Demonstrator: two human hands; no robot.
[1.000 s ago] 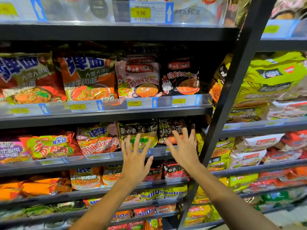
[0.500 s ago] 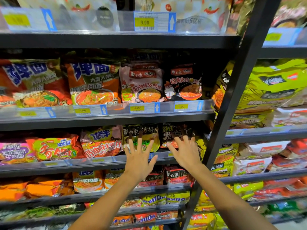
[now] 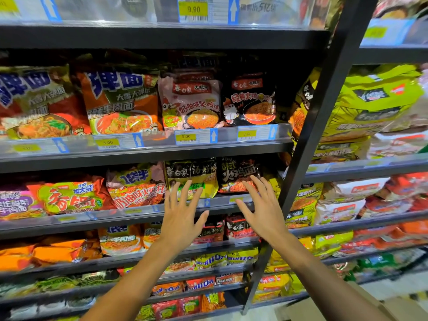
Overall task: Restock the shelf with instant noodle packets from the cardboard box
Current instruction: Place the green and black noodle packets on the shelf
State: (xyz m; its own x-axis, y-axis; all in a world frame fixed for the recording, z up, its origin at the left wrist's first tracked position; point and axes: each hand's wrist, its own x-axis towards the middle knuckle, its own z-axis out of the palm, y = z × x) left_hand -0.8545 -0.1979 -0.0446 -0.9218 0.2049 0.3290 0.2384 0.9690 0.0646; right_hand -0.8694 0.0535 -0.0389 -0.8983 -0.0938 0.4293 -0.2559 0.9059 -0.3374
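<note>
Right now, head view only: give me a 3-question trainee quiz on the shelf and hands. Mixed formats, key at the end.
1. True or false: the left hand is holding a noodle packet.
2. Multiple choice: the fingertips of the right hand overlap which packet? A) the black packet on the same shelf level B) a pink packet one shelf up C) a green multipack in the next bay
3. Fill in: the yellow price tag on the top shelf rail reads ____.

Key: 1 false, both hands are spread open and empty; 2 A; 3 9.90.
</note>
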